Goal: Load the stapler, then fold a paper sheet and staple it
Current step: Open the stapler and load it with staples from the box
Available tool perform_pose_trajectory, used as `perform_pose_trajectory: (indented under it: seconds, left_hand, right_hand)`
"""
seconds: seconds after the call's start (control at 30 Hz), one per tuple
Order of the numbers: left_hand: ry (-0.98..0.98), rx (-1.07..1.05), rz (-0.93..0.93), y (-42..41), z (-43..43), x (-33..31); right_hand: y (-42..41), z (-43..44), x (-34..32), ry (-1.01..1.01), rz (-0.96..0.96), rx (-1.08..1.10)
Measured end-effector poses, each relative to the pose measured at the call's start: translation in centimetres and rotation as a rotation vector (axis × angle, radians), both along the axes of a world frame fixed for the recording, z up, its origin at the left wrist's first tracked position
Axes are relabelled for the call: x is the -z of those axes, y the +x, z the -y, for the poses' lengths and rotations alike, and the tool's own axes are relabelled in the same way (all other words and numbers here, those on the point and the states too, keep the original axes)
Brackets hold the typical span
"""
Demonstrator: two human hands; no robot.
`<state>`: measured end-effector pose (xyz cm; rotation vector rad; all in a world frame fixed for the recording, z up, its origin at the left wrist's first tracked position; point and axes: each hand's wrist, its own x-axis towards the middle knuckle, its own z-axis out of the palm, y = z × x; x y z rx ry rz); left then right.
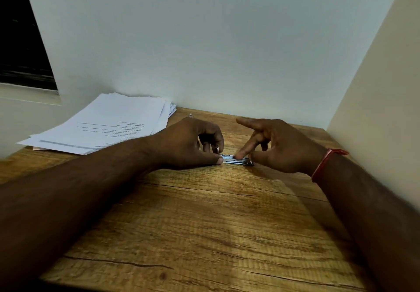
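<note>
A small metal stapler (pixel 236 160) lies flat on the wooden table (pixel 204 223) between my two hands. My left hand (pixel 191 144) grips its left end, with thumb and curled fingers around it. My right hand (pixel 277 144) has a fingertip pressing on the stapler's top near the middle, while its other fingers are spread and raised. The stapler's left part is hidden under my left hand. A stack of printed paper sheets (pixel 109 125) lies at the back left of the table.
A wall (pixel 204 41) runs right behind the table, and a side wall (pixel 381 87) closes the right. A dark window (pixel 20 41) is at the upper left. A tiny metal bit (pixel 191 115) lies near the back edge.
</note>
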<state>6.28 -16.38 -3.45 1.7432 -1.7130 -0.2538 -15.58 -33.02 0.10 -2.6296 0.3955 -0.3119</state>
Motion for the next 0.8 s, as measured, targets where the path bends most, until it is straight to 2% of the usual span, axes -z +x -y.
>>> perform_pose_trajectory:
  seconds: [0.37,0.6,0.7,0.8]
  left_hand:
    - [-0.001,0.0,0.007,-0.1,-0.1,-0.1]
    - [-0.055,0.008,-0.069,-0.3,-0.1,0.2]
    - [-0.071,0.01,-0.086,-0.2,0.0,0.4]
    - [-0.101,0.02,-0.102,-0.2,0.0,0.3]
  right_hand:
    - [-0.4,0.3,-0.5,0.056,-0.007,0.011]
    - [-0.3,1.9,1.1,0.13,0.158,-0.017]
    - [-0.4,2.6,1.4,0.04,0.061,-0.029]
    - [-0.3,2.9,1.6,0.04,0.002,-0.044]
